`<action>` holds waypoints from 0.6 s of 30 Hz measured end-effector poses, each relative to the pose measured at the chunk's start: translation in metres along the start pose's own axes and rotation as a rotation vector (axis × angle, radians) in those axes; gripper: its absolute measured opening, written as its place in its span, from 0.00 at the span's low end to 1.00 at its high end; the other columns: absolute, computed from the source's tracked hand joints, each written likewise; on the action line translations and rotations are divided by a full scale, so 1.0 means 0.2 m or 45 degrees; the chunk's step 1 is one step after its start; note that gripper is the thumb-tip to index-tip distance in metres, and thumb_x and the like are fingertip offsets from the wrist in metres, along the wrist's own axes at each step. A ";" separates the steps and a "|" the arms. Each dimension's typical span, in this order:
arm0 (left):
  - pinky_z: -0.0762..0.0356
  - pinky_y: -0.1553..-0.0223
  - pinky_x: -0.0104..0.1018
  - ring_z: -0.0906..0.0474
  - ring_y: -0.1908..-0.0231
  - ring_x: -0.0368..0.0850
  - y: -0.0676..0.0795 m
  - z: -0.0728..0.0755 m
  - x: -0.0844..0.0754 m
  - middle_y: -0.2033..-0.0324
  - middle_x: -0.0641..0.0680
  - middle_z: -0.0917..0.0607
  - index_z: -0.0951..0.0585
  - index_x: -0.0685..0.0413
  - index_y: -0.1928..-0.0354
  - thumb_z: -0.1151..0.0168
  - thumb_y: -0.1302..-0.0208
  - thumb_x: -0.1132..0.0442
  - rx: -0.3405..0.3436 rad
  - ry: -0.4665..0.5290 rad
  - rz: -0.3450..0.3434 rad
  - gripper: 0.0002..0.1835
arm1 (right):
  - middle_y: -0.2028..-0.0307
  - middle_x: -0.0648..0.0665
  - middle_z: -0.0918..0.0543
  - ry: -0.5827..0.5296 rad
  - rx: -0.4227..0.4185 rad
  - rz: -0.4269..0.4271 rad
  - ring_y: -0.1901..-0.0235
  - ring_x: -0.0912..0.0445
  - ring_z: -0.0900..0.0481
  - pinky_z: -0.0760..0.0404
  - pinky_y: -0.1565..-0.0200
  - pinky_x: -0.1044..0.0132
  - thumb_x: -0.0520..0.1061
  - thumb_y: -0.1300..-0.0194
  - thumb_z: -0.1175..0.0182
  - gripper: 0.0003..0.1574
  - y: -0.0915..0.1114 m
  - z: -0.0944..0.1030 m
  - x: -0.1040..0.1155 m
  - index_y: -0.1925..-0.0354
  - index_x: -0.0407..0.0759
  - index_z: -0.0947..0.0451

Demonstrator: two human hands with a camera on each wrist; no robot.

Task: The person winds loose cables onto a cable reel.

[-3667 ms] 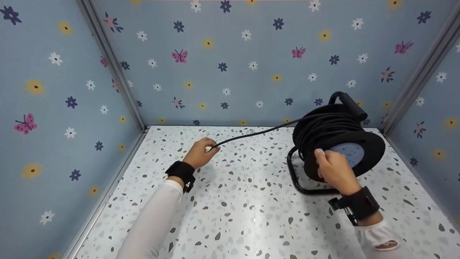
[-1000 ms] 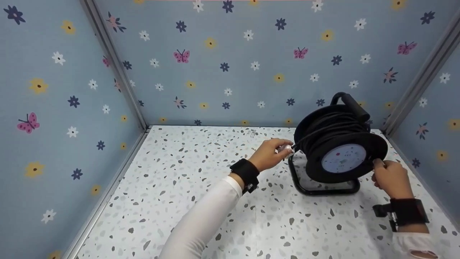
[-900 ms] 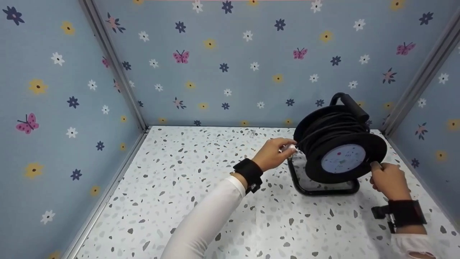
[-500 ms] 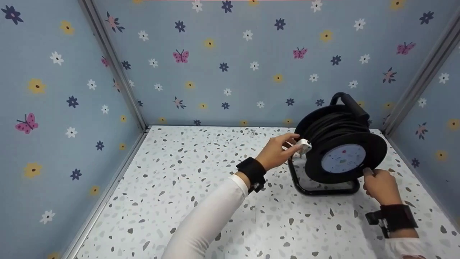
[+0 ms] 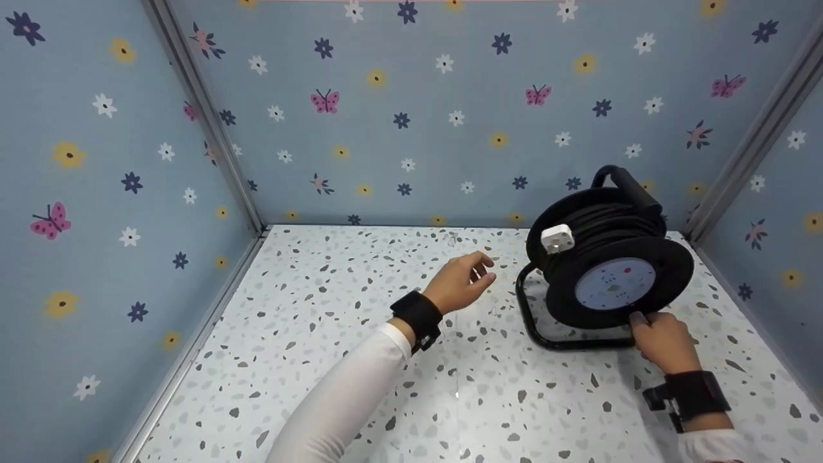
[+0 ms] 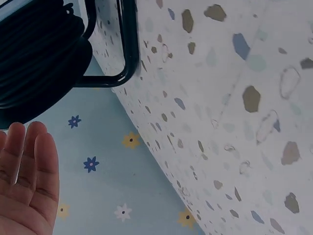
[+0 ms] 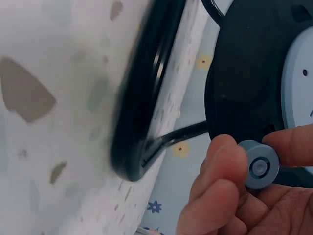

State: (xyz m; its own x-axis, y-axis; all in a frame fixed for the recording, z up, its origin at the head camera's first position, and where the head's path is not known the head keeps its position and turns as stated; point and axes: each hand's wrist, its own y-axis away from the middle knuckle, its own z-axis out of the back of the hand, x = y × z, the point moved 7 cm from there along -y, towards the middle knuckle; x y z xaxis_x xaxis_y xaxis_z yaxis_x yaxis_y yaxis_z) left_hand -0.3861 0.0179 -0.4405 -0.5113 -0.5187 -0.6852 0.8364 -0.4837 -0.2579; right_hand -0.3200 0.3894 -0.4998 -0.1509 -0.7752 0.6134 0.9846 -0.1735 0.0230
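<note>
A black cable reel (image 5: pixel 617 257) stands on its tubular frame, black cable wound round its drum. Its white plug (image 5: pixel 557 238) lies against the wound cable on the drum's left side. My left hand (image 5: pixel 460 281) is apart from the reel, to its left, fingers loosely bent and holding nothing; the left wrist view shows the fingers (image 6: pixel 36 156) below the drum. My right hand (image 5: pixel 665 341) is at the lower edge of the front disc. In the right wrist view, its thumb and fingers pinch the small grey crank knob (image 7: pixel 260 165) on that disc.
The reel's black handle (image 5: pixel 633 191) rises at the top, close to the flowered back wall (image 5: pixel 424 161). Its frame base (image 5: pixel 566 344) rests on the speckled white tabletop (image 5: pixel 360 360). Flowered side walls (image 5: pixel 96 257) with metal corner posts enclose the table.
The long loose cable has been wound onto the drum. My left hand let go of the plug and drew back left. My right hand carried the knob down and left as the disc turned.
</note>
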 end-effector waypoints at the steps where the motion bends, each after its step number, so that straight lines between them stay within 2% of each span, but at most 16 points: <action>1: 0.17 0.52 0.40 0.13 0.56 0.50 0.02 0.01 0.01 0.56 0.56 0.11 0.18 0.57 0.38 0.41 0.16 0.56 0.003 -0.026 0.007 0.16 | 0.86 0.48 0.20 -0.001 0.007 0.000 0.83 0.51 0.22 0.28 0.74 0.56 0.56 0.16 0.56 0.36 0.00 -0.01 0.00 0.78 0.42 0.22; 9: 0.16 0.54 0.44 0.13 0.60 0.49 0.14 0.06 0.09 0.56 0.55 0.10 0.16 0.56 0.40 0.40 0.17 0.55 -0.020 -0.192 0.007 0.15 | 0.84 0.48 0.20 -0.009 0.025 0.041 0.81 0.51 0.22 0.27 0.74 0.56 0.53 0.17 0.52 0.31 0.02 -0.12 0.07 0.79 0.45 0.27; 18: 0.17 0.60 0.41 0.14 0.65 0.46 0.28 0.11 0.21 0.61 0.53 0.10 0.15 0.56 0.43 0.39 0.18 0.56 -0.063 -0.230 0.046 0.14 | 0.80 0.46 0.22 0.024 0.035 0.077 0.77 0.49 0.23 0.27 0.70 0.56 0.53 0.17 0.50 0.29 0.04 -0.21 0.15 0.78 0.45 0.28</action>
State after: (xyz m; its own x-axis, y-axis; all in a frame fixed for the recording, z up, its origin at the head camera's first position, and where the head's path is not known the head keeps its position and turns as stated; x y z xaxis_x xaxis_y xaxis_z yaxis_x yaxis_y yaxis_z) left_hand -0.3650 -0.0461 -0.4685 -0.5042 -0.6556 -0.5621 0.8613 -0.4294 -0.2718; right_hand -0.3197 0.3385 -0.5149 -0.0928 -0.7952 0.5992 0.9939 -0.1095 0.0086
